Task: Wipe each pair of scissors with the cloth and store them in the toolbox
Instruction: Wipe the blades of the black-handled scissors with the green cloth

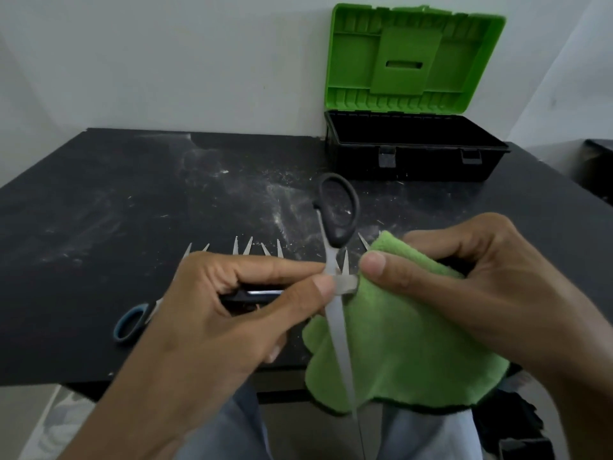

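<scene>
Far left on the table point(99, 194), blue-handled scissors point(129, 322) lying flat, untouched. Beyond, a row of bare blade tips point(245, 249) showing past the knuckles, presumably further pairs, handles hidden.

Then the left hand point(215, 320), thumb and forefinger pinched on the pivot of the black-handled scissors point(335, 327). Held spread open in the air over the table's near edge, one long blade aimed down toward the lap, the other crossing sideways into the cloth point(398, 343). Looks like mid-wipe.

Behind, at the back of the table, the toolbox point(414, 154), lid up, well apart, interior too dark to read.

Rightmost, the right hand point(491, 287), fingers curled round the bunched cloth, thumb pressed just beside the bare steel.

Likely mishaps:
- blades closing on a thumb with a slackened pinch;
- cloth slipping and baring skin to the edge;
- a drop, point first, onto the thighs.
</scene>
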Demonstrator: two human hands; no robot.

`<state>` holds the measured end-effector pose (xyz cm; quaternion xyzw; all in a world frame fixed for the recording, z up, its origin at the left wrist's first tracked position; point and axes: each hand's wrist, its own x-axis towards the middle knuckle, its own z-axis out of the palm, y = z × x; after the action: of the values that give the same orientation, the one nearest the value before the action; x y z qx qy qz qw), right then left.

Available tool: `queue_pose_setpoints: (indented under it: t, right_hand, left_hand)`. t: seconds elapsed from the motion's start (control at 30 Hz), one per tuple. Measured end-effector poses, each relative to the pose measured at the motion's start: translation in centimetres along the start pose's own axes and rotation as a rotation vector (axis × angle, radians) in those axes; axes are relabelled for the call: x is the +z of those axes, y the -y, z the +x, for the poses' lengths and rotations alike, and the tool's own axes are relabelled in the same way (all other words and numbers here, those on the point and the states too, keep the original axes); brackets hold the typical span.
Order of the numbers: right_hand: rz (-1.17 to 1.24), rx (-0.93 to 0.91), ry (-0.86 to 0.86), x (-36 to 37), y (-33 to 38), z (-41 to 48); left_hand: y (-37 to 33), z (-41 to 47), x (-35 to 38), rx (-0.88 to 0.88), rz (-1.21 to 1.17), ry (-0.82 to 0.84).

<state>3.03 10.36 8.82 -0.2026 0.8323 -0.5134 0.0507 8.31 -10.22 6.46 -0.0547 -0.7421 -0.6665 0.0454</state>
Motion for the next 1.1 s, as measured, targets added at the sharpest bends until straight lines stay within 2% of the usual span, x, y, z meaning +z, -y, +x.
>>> queue_pose_setpoints:
  t: [0.13,0.3,0.47,0.67,0.9,1.1]
  right_hand:
    - [0.007,-0.046,0.035,0.8,0.2,0.0]
    - [0.016,0.043,-0.001,-0.3,-0.3,-0.1]
    - [0.029,0.022,0.042,0.5,-0.8,-0.4]
    - [0.032,0.021,0.017,-0.4,-0.3,-0.4]
    - [0.04,-0.012,0.04,0.4,0.2,0.0]
    - [0.0,-0.002,-0.015,-0.3,-0.1,0.1]
  left_hand:
    - [0.2,0.1,-0.1,0.003,-0.017,0.033]
    - [0.5,-0.3,-0.6,-0.021,0.004,-0.029]
    - [0.6,0.0,0.7,-0.028,-0.027,0.063]
    - [0.2,-0.1,0.0,-0.05,-0.087,-0.003]
    - [0.4,0.5,0.6,-0.005,-0.06,0.027]
    - [0.7,0.4,-0.1,0.013,-0.016,0.006]
